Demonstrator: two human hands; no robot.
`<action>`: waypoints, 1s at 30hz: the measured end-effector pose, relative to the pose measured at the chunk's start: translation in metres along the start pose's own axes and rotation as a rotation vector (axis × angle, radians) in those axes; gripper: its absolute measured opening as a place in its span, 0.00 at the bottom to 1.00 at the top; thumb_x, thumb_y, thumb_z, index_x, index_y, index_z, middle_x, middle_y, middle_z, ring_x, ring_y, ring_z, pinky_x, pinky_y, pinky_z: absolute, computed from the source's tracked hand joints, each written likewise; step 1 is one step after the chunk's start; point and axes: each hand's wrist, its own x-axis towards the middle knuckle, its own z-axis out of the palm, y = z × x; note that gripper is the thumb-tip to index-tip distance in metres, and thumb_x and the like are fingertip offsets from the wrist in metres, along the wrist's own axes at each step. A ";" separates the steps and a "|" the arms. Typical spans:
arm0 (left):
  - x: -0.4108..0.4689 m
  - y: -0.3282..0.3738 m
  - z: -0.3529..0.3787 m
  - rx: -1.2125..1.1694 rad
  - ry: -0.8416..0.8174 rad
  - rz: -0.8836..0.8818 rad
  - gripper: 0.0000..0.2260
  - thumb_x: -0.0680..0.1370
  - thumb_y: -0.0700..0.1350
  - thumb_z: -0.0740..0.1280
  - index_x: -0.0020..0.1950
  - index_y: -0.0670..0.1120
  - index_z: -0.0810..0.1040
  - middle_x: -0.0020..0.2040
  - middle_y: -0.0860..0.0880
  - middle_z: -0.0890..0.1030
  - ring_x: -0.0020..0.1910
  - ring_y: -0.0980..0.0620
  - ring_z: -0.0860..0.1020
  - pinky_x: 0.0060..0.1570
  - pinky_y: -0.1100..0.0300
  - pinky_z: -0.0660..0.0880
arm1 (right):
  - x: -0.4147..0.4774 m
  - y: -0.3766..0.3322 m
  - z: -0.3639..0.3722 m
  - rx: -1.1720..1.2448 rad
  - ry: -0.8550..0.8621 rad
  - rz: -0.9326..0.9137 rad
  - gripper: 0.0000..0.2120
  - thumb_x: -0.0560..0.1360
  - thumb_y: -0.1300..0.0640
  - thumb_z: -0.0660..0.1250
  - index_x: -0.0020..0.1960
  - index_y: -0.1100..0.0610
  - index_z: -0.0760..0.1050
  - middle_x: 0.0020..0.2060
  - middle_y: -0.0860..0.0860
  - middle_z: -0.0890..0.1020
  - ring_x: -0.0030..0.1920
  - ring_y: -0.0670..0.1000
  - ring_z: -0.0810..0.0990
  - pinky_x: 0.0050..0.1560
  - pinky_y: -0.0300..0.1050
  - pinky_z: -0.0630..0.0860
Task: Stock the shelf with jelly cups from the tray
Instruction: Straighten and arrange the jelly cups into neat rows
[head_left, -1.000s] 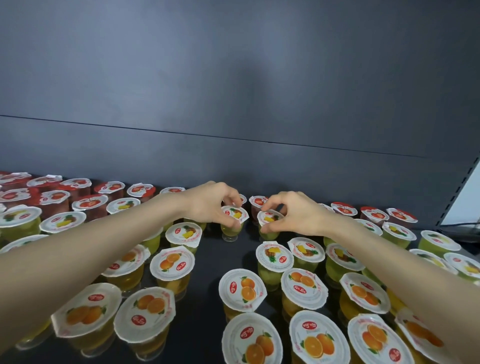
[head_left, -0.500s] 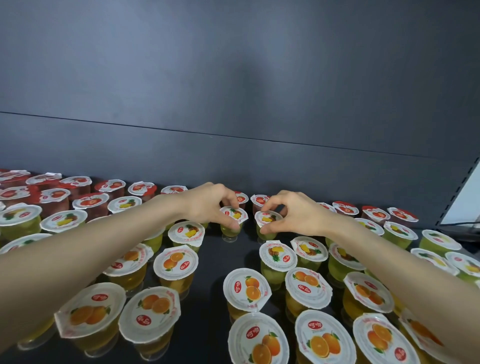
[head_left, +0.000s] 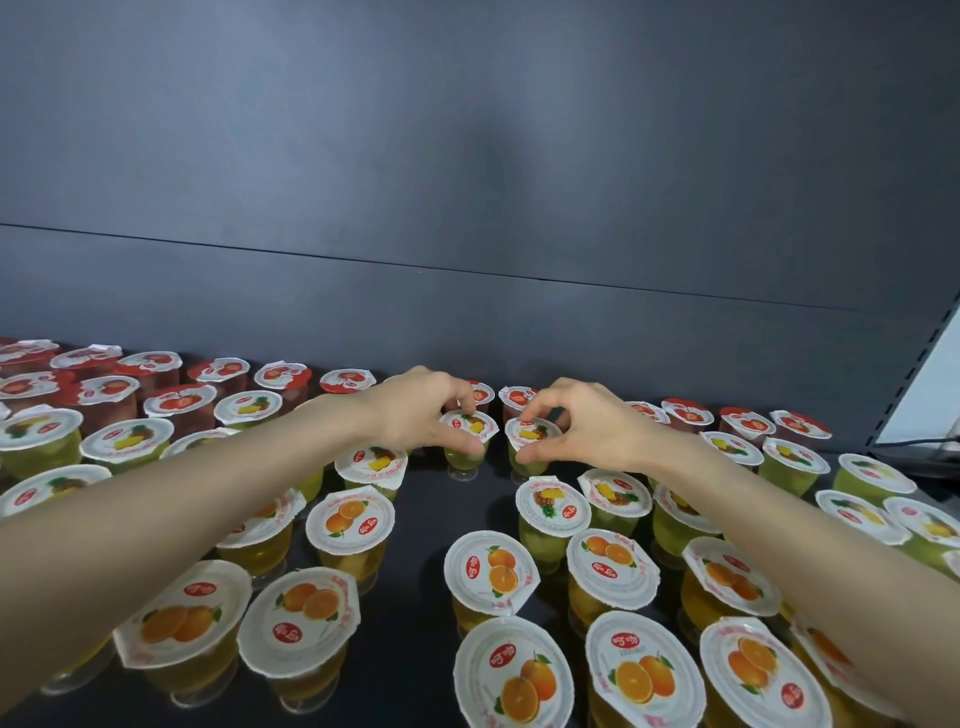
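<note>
My left hand (head_left: 423, 410) pinches a pineapple jelly cup (head_left: 466, 447) by its rim, thumb in front and fingers on the lid; the cup's foot stands on the dark shelf (head_left: 415, 613). My right hand (head_left: 582, 423) pinches a second pineapple jelly cup (head_left: 530, 441) the same way, just to the right. The two cups stand side by side in the middle row, in front of the red strawberry cups. The tray is out of view.
Orange jelly cups (head_left: 501, 571) fill the near rows, pineapple cups (head_left: 553, 506) the middle, strawberry cups (head_left: 179, 402) the back. A bare strip of shelf runs between the left and right groups. The dark back panel (head_left: 467, 208) rises behind; a slotted upright (head_left: 919, 364) stands at right.
Both hands with their cups have edged slightly farther back on the shelf; the cups now stand on its surface. The camera view shifted a little.
</note>
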 end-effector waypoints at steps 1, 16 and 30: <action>-0.001 0.001 0.000 0.039 0.001 0.007 0.21 0.72 0.58 0.69 0.61 0.49 0.75 0.56 0.49 0.77 0.49 0.50 0.77 0.50 0.52 0.79 | -0.001 0.000 0.000 -0.010 0.001 0.000 0.18 0.70 0.49 0.73 0.58 0.52 0.77 0.54 0.44 0.70 0.51 0.45 0.72 0.48 0.39 0.72; -0.044 0.048 -0.012 0.374 0.171 0.211 0.20 0.78 0.58 0.60 0.68 0.52 0.71 0.62 0.50 0.73 0.59 0.52 0.73 0.56 0.57 0.73 | -0.059 0.001 -0.025 -0.104 0.132 -0.006 0.16 0.75 0.51 0.68 0.62 0.51 0.75 0.60 0.47 0.73 0.56 0.45 0.74 0.55 0.40 0.75; -0.049 0.090 0.013 0.251 -0.057 0.300 0.20 0.78 0.57 0.62 0.68 0.53 0.70 0.64 0.53 0.73 0.60 0.56 0.71 0.59 0.59 0.73 | -0.096 0.020 -0.031 -0.100 0.040 -0.007 0.19 0.75 0.46 0.67 0.64 0.47 0.73 0.62 0.44 0.76 0.54 0.38 0.70 0.42 0.23 0.65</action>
